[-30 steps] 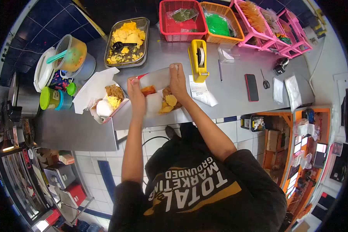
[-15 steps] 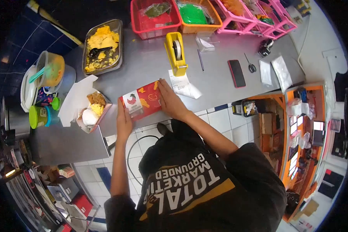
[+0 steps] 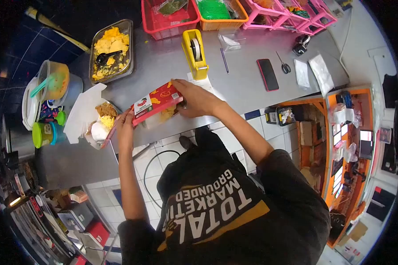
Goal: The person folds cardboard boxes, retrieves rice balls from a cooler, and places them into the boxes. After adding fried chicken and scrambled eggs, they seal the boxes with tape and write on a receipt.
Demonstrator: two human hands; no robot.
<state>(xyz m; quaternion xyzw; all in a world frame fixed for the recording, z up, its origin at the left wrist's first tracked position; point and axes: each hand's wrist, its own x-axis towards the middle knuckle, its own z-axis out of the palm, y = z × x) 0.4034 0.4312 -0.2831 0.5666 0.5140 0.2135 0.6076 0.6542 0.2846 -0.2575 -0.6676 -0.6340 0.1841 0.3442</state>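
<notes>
A red printed food box (image 3: 157, 102) with a white logo panel is held above the counter's near edge, its side tilted toward me. My left hand (image 3: 125, 126) grips its left end with closed fingers. On the right end, my right hand (image 3: 197, 99) is wrapped round the corner. Something yellowish shows beneath the box near my right hand, too blurred to make out. Close to my left hand, an open box (image 3: 86, 117) with its white lid raised holds a white rice mound (image 3: 100, 132), yellow scrambled egg (image 3: 107, 121) and a brown fried piece (image 3: 106, 109).
A yellow tape dispenser (image 3: 194, 55) stands behind the red box on a receipt (image 3: 202, 84). A tray of yellow food (image 3: 111, 51) with a black spoon sits at the back left. A phone (image 3: 268, 75) and scissors (image 3: 284, 64) lie rightward; baskets (image 3: 170, 24) line the back.
The red box has tilted, showing its side where its top faced me before. My right hand has turned round its corner, and both hands have shifted slightly left.
</notes>
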